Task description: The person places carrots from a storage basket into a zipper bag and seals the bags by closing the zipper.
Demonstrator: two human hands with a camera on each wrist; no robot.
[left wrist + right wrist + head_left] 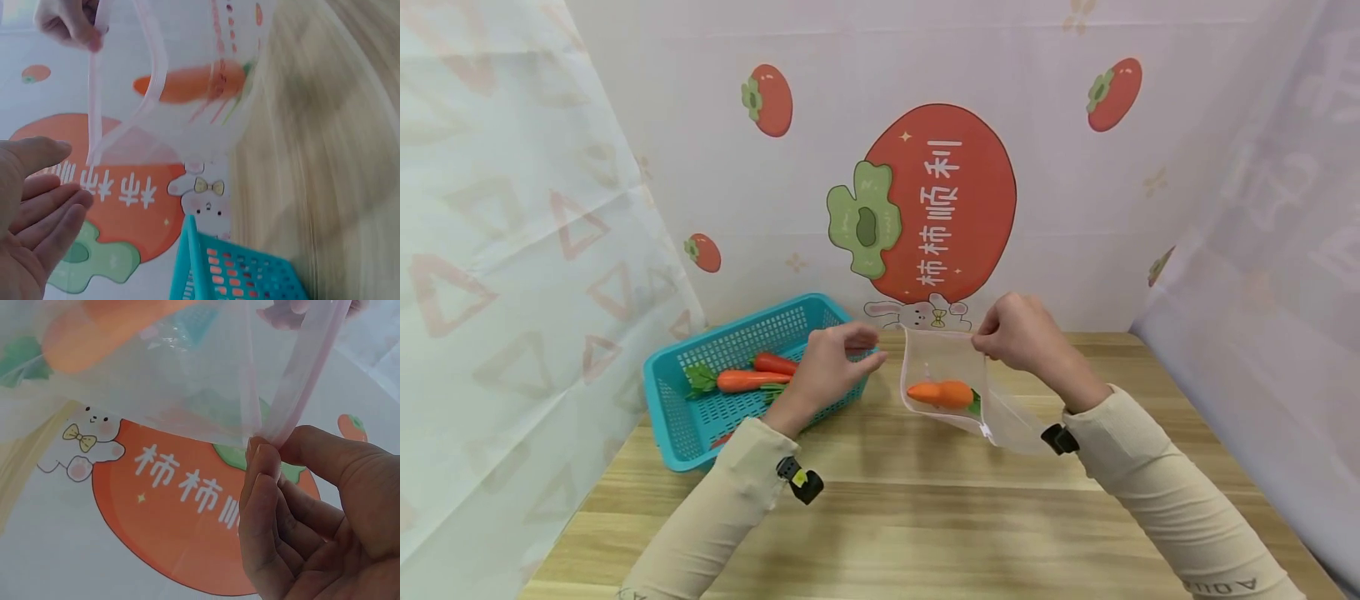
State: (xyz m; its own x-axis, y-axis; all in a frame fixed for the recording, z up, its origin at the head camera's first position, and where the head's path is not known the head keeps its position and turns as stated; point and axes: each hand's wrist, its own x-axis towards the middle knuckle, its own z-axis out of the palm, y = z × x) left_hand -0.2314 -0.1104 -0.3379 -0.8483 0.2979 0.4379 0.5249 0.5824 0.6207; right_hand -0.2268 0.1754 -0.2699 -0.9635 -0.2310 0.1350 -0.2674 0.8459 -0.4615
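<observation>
White cloth [700, 158] printed with red persimmons [985, 208] backs the wood-grain table [895, 525]. Right of the turquoise basket [658, 417], I pinch a translucent, pink-rimmed bag [943, 352] with my right hand [1018, 333]; its mouth gapes, one orange, green-topped carrot [945, 394] inside. My left hand [832, 364] is spread, thumb apart, near the bag.

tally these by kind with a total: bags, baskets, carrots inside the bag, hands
bag: 1
basket: 1
carrot inside the bag: 1
hands: 2 (left hand, right hand)
total: 5
</observation>
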